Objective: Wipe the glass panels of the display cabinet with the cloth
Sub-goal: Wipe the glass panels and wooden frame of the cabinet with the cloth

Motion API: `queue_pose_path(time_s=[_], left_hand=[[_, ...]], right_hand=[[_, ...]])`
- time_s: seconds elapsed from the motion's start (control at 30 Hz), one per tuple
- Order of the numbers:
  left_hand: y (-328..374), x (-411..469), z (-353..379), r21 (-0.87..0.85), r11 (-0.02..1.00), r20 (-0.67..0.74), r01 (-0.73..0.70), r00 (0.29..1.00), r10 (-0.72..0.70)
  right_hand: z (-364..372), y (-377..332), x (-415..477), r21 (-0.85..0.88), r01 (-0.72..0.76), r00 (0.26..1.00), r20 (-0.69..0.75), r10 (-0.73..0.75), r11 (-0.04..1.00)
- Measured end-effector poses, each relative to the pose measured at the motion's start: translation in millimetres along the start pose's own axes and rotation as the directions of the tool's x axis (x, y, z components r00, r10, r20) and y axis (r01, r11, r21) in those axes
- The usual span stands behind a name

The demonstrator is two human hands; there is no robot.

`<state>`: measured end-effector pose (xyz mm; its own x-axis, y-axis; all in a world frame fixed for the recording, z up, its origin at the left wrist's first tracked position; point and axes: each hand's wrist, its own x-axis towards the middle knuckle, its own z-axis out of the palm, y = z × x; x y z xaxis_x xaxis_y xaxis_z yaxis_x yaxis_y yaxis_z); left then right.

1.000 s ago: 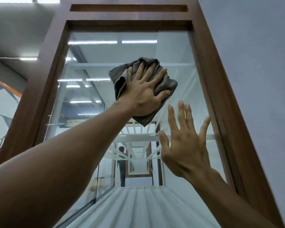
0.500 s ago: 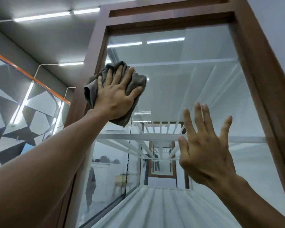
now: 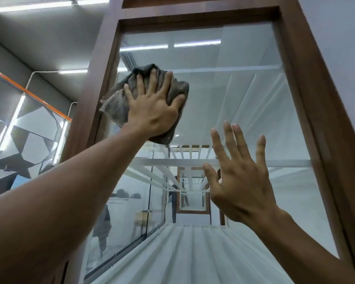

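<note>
The grey cloth (image 3: 116, 103) is bunched flat against the glass panel (image 3: 234, 95), high up and close to the left post of the brown wooden frame (image 3: 98, 78). The left hand (image 3: 154, 111) presses on it, fingers spread straight across the folds. Lower and to the right, the right hand (image 3: 242, 185) is raised with fingers splayed, holding nothing. I can't tell whether it touches the glass.

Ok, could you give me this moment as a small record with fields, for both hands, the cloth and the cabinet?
glass panel: tall, reflective
frame: dark brown wood, around the glass panel
cloth: grey, crumpled, near the upper left of the glass panel
left hand: fingers spread, presses the cloth on the glass panel
right hand: open, fingers spread, holds nothing
</note>
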<state>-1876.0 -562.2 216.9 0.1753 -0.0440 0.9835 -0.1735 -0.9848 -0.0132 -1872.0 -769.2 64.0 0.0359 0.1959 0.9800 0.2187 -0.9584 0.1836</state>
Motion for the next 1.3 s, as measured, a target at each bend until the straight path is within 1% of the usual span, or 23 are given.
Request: queue_pose_path(time_s=[0.03, 0.1, 0.17, 0.2, 0.23, 0.27, 0.33, 0.4, 0.43, 0.47, 0.53, 0.57, 0.6, 0.63, 0.7, 0.73, 0.77, 0.8, 0.83, 0.9, 1.0, 1.13, 1.3], left_hand=[[21, 3, 2, -0.002, 1.000, -0.003, -0.021, 1.000, 0.021], [57, -5, 9, 0.009, 0.978, 0.006, -0.207, 0.978, 0.207], [62, -18, 16, -0.006, 0.923, 0.020, -0.385, 0.923, 0.385], [55, -21, 15, -0.033, 0.904, 0.018, -0.427, 0.904, 0.428], [46, -19, 14, -0.057, 0.902, 0.013, -0.428, 0.903, 0.429], [40, -13, 12, -0.054, 0.921, 0.007, -0.387, 0.922, 0.388], [40, 7, 7, -0.009, 0.976, -0.003, -0.220, 0.976, 0.220], [69, 21, 5, -0.009, 0.996, -0.008, -0.090, 0.996, 0.090], [88, 22, 7, -0.024, 0.995, -0.011, -0.099, 0.995, 0.099], [108, 18, 10, -0.037, 0.985, -0.006, -0.170, 0.985, 0.170], [130, 6, 17, -0.028, 0.915, 0.026, -0.402, 0.915, 0.402], [130, 3, 19, -0.028, 0.871, 0.047, -0.491, 0.869, 0.492], [127, 6, 17, -0.049, 0.844, 0.055, -0.534, 0.843, 0.536], [124, 12, 15, -0.072, 0.850, 0.047, -0.521, 0.850, 0.525], [129, 27, 12, -0.051, 0.923, 0.012, -0.382, 0.924, 0.383], [140, 32, 13, -0.027, 0.952, -0.003, -0.306, 0.952, 0.306], [155, 34, 15, -0.014, 0.964, -0.009, -0.266, 0.964, 0.266], [173, 31, 16, -0.012, 0.962, -0.009, -0.272, 0.962, 0.272], [190, 24, 19, -0.019, 0.949, -0.005, -0.316, 0.949, 0.316], [211, 4, 26, -0.033, 0.893, 0.010, -0.448, 0.894, 0.449], [202, -17, 34, -0.078, 0.836, 0.012, -0.543, 0.838, 0.546], [167, -27, 31, -0.105, 0.822, -0.006, -0.560, 0.827, 0.562], [120, -37, 27, -0.099, 0.877, -0.013, -0.471, 0.882, 0.472]], right_hand=[[-1, -1, 0, 0.001, -0.002, 1.000, 0.000, 0.002, 1.000], [-4, -1, 0, 0.011, -0.010, 1.000, 0.006, 0.010, 1.000], [-6, 2, -1, 0.024, -0.011, 1.000, 0.006, 0.010, 1.000], [-7, 5, -3, 0.028, -0.009, 1.000, 0.007, 0.008, 1.000], [-8, 10, -7, 0.030, -0.010, 1.000, 0.010, 0.009, 0.999], [-8, 15, -10, 0.032, -0.013, 1.000, 0.013, 0.013, 0.999], [-9, 22, -16, 0.036, -0.021, 1.000, 0.013, 0.021, 0.999], [-8, 23, -18, 0.034, -0.020, 1.000, 0.013, 0.020, 0.999], [-8, 23, -19, 0.032, -0.023, 1.000, 0.010, 0.023, 0.999], [-7, 24, -19, 0.027, -0.030, 1.000, 0.003, 0.030, 0.999], [-9, 27, -24, 0.013, -0.050, 0.999, -0.007, 0.051, 0.999], [-10, 30, -27, 0.014, -0.056, 0.998, -0.012, 0.056, 0.998], [-11, 33, -31, 0.023, -0.059, 0.998, -0.017, 0.060, 0.998], [-12, 35, -35, 0.036, -0.065, 0.998, -0.021, 0.066, 0.997], [-12, 40, -43, 0.045, -0.099, 0.994, -0.044, 0.101, 0.994], [-11, 42, -47, 0.040, -0.130, 0.989, -0.063, 0.132, 0.991], [-11, 44, -50, 0.039, -0.163, 0.982, -0.086, 0.166, 0.986], [-11, 47, -54, 0.046, -0.194, 0.974, -0.107, 0.198, 0.980], [-11, 50, -58, 0.057, -0.217, 0.967, -0.124, 0.223, 0.974], [-13, 53, -63, 0.065, -0.233, 0.962, -0.127, 0.240, 0.970], [-16, 52, -65, 0.056, -0.223, 0.966, -0.117, 0.228, 0.973], [-18, 48, -64, 0.017, -0.226, 0.971, -0.076, 0.226, 0.974], [-18, 28, -56, -0.004, -0.167, 0.986, -0.014, 0.167, 0.986]])
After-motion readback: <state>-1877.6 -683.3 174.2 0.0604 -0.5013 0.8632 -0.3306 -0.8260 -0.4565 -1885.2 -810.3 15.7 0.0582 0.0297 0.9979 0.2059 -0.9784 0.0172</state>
